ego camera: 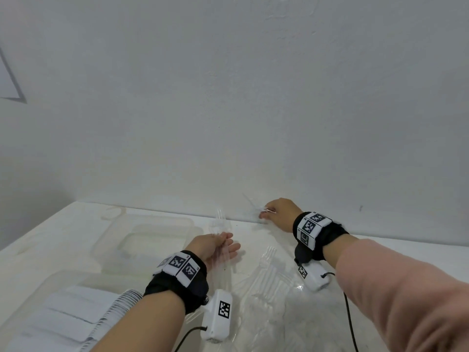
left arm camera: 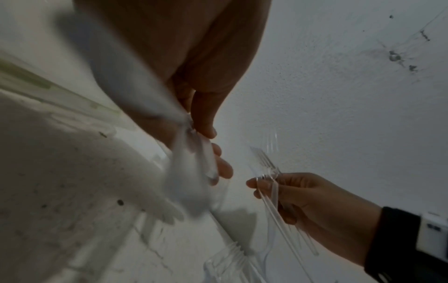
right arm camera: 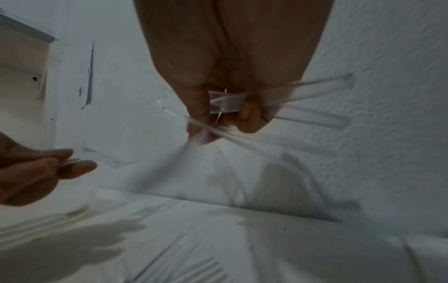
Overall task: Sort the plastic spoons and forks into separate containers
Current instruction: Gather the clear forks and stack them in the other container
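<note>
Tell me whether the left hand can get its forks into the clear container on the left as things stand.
Probably yes. The left hand holds clear forks just right of the empty clear container, whose top is open, and nothing lies between them. The right hand is off by the wall, out of the way.

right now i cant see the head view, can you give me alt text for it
Two hands over a white table, each holding clear plastic forks: left hand near an empty clear container, right hand by the wall. More forks lie on the table between the forearms.
</note>
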`<state>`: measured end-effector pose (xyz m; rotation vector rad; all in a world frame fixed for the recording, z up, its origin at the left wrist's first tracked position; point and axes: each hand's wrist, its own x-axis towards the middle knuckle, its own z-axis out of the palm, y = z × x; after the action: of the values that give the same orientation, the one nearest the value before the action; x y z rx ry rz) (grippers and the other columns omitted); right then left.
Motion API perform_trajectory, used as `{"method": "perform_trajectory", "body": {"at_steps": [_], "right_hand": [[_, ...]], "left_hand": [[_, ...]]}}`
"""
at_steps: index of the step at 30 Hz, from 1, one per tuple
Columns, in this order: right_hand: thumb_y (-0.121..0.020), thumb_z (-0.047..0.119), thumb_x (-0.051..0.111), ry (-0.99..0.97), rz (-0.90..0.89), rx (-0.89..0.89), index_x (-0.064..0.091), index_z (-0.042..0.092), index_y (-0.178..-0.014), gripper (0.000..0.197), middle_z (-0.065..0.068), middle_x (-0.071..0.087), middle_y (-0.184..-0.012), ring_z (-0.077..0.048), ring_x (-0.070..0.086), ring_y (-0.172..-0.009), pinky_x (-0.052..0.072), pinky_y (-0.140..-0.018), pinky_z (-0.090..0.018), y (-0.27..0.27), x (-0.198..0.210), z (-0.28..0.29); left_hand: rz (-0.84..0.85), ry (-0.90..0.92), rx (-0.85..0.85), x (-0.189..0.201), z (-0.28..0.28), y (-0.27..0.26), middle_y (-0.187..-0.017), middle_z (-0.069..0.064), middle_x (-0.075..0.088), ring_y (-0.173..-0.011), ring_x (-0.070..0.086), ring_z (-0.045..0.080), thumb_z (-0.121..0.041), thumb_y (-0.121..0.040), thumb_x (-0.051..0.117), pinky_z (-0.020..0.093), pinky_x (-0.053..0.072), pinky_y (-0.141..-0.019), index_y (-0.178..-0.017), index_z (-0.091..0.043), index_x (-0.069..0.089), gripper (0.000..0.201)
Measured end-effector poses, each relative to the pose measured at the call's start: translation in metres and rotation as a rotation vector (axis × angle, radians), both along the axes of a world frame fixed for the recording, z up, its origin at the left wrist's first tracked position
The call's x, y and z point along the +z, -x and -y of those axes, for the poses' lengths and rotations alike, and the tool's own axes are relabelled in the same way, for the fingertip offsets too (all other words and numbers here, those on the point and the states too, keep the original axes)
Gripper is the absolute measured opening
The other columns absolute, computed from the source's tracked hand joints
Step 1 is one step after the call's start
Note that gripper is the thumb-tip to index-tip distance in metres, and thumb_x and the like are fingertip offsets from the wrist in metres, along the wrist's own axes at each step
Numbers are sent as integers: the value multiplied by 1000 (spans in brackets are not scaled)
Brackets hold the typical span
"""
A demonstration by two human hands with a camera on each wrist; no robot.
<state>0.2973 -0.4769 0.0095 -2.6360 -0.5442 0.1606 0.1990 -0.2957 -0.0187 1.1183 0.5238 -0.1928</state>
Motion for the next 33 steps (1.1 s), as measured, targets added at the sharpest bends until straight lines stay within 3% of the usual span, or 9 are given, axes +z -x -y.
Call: {"method": "perform_trajectory", "body": {"at_steps": [6, 10, 14, 17, 20, 22, 27, 30, 33], "right_hand": [[-92, 28, 60, -29, -11, -31, 73, 6, -87, 26, 5, 47, -59, -6, 40, -53, 26, -49, -19, 24, 8, 18], [-90, 26, 63, -106, 43, -85, 72, 3, -84, 25, 3, 44, -57, -8, 38, -53, 26, -48, -19, 48, 20, 35], [-94, 22, 57, -96, 82, -83, 73, 3, -87, 25, 2, 48, -60, -6, 38, -53, 30, -51, -17, 67, 37, 50], [-96, 20, 50, 20, 53, -88, 68, 15, -83, 24, 6, 50, -66, -9, 43, -61, 30, -57, -18, 78, 44, 57], [-98, 19, 45, -18, 0, -163, 62, 16, -85, 22, 5, 59, -77, -14, 51, -77, 37, -69, -26, 89, 46, 69], [-98, 17, 43, -93, -27, -228, 58, 15, -84, 21, 3, 59, -74, -16, 54, -74, 42, -74, -29, 99, 45, 81], [-100, 15, 40, -165, -62, -354, 53, 13, -83, 22, 2, 51, -72, -14, 48, -66, 38, -58, -22, 135, 42, 126], [-100, 13, 40, -204, -96, -415, 52, 14, -82, 22, 2, 60, -71, -11, 50, -62, 38, -59, -20, 161, 33, 158], [-100, 11, 40, -253, -197, -449, 52, 13, -84, 20, 2, 65, -68, -9, 49, -52, 37, -49, -13, 189, 23, 185]], "left_hand": [[-33, -19, -98, 8, 9, 13, -84, 14, 63, -59, 67, 19, -7, -105, 37, 25, 55, -48, -89, 1, 57, 27], [-72, -42, -94, 3, 13, 17, -67, 6, 63, -36, 55, 9, -11, -105, 38, 19, 49, -38, -87, -2, 58, 29], [-103, -66, -114, 0, 16, 21, -48, -1, 58, -30, 46, 8, -13, -106, 37, 14, 42, -34, -83, -4, 58, 32], [-108, -88, -149, 2, 21, 23, -49, -2, 51, -30, 41, 7, -13, -106, 34, 12, 36, -32, -83, -4, 58, 34], [-124, -93, -187, 4, 26, 25, -46, -2, 47, -28, 37, 5, -11, -106, 32, 10, 31, -30, -82, -4, 55, 34], [-124, -131, -234, 5, 31, 27, -48, -2, 44, -26, 35, 5, -12, -106, 33, 10, 28, -29, -81, -5, 54, 33], [-41, -377, -433, 7, 60, 26, -59, -3, 41, -36, 28, 6, -24, -105, 41, 14, 19, -31, -80, -9, 54, 31], [80, -521, -630, 5, 84, 26, -67, 0, 45, -47, 29, 10, -29, -101, 51, 17, 21, -35, -85, -7, 56, 27], [204, -646, -877, -2, 107, 23, -84, 2, 58, -50, 33, 9, -32, -92, 64, 17, 27, -39, -87, -9, 59, 24]]}}
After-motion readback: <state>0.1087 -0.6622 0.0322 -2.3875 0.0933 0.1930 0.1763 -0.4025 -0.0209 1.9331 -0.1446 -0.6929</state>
